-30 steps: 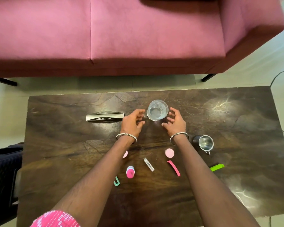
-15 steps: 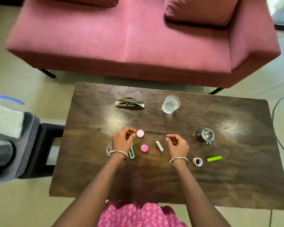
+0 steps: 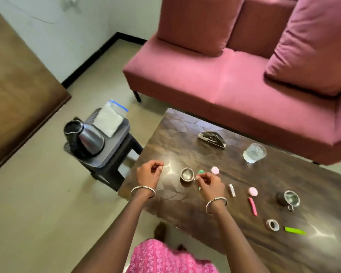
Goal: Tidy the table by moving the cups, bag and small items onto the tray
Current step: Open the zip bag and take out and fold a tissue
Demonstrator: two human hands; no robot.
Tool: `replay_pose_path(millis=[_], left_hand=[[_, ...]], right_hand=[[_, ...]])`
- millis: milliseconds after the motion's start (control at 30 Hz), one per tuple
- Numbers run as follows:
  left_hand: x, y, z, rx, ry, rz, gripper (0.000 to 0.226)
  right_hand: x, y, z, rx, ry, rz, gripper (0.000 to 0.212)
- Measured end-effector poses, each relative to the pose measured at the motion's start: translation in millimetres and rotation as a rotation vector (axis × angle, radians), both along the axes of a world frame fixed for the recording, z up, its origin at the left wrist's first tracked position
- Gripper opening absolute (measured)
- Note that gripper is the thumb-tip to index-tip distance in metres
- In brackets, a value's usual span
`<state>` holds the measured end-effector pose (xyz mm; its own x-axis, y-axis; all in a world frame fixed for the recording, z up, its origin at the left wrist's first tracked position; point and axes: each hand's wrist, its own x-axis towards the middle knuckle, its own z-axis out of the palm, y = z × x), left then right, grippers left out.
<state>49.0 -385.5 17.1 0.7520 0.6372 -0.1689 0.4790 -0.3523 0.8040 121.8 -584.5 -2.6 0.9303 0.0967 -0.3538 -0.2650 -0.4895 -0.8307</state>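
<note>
A small steel cup [image 3: 187,174] stands near the table's left end. My right hand [image 3: 210,184] is beside it, fingers curled, fingertips pinching its handle, and it partly covers a green clip [image 3: 200,172]. My left hand [image 3: 149,174] hovers over the table's left edge with fingers curled and nothing visible in it. A second steel cup [image 3: 289,198], a glass of water [image 3: 254,152], two pink caps [image 3: 215,170] [image 3: 252,191], a small tube [image 3: 232,190], a pink clip [image 3: 252,206], a tape roll [image 3: 272,225] and a green stick [image 3: 294,230] lie on the table. The grey tray [image 3: 114,142] sits on a stool to the left.
On the tray stand a steel jug [image 3: 86,137] and a zip bag [image 3: 109,120]. A black holder [image 3: 212,139] sits at the table's [image 3: 185,209] far side. A pink sofa [image 3: 234,91] runs behind the table. Bare floor lies left of the table.
My hands drew back from the glass to the near left part of the table. The view swung left, showing the stool and tray. My right hand now meets the small steel cup.
</note>
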Motion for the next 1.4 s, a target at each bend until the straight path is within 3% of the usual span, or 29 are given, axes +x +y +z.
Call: replay_pose_path(millis=[167,367,567,900,1033,1200,1267,1400], left_hand=[[-15.6,75.0,14.5,0.043,0.025,0.139,0.012],[-11.6,185.7,8.5,0.117,-0.013,0.285,0.01],[15.8,293.4,-13.8,0.059,0.03,0.259,0.011],[99.7,407.8,-44.0,0.026,-0.079,0.136,0.02],[127.2,444.9,-64.0,0.003,-0.061,0.161,0.018],[145.2,479.7,-88.5,-0.001,0.01,0.125,0.017],[148.4,486.8,-96.4,-0.004,0.034,0.094,0.017],[151.5,492.8,-101.9,-0.007,0.043,0.055,0.016]], right_hand=[[0.6,78.2,9.1,0.012,0.087,0.195,0.012],[28.3,193.3,1.6,-0.007,0.041,0.323,0.014],[63.8,314.0,-21.7,-0.033,0.038,0.278,0.017],[147.7,473.3,-77.9,-0.137,0.013,0.084,0.015],[181.8,512.7,-109.9,-0.217,0.046,0.071,0.033],[210.1,540.0,-153.0,-0.405,0.125,0.214,0.059],[216.5,543.8,-166.9,-0.451,0.132,0.202,0.053],[220.4,542.3,-175.5,-0.513,0.132,0.233,0.023]])
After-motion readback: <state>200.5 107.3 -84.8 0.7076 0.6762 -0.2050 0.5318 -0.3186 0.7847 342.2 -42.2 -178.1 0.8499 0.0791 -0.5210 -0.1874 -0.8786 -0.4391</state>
